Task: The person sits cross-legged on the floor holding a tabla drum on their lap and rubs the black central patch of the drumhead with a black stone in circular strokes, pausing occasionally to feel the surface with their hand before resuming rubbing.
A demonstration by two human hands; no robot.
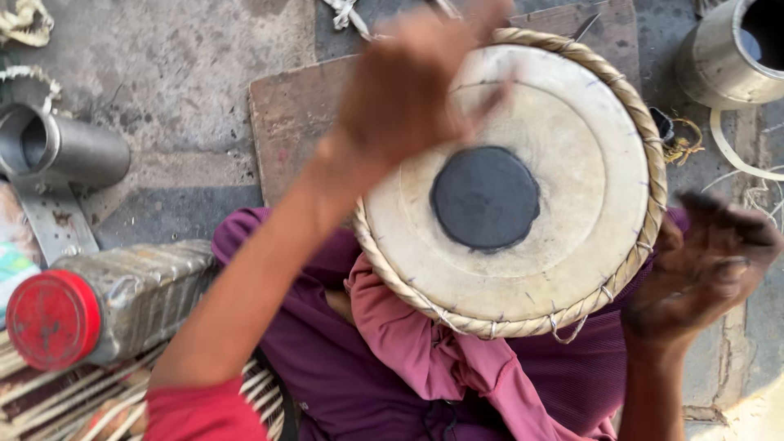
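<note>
A grey concrete floor (171, 73) lies beneath. At nine o'clock a red-capped plastic bottle (122, 302) lies on its side, its contents unclear, below a hollow metal tube (61, 151). The left hand (408, 90), blurred, spreads open over the drum (523, 196) at centre. At three o'clock the right hand (702, 269), blurred, hangs open beside the rim.

1. A rough grey concrete floor (171, 65) carries everything.
2. A flat brown board (290, 114) lies on it, partly under the drum.
3. A metal cylinder (57, 147) lies on its side at the left.
4. Another metal cylinder (723, 57) stands at the upper right.
5. Frayed cord scraps (24, 20) lie in the upper left corner.
</note>
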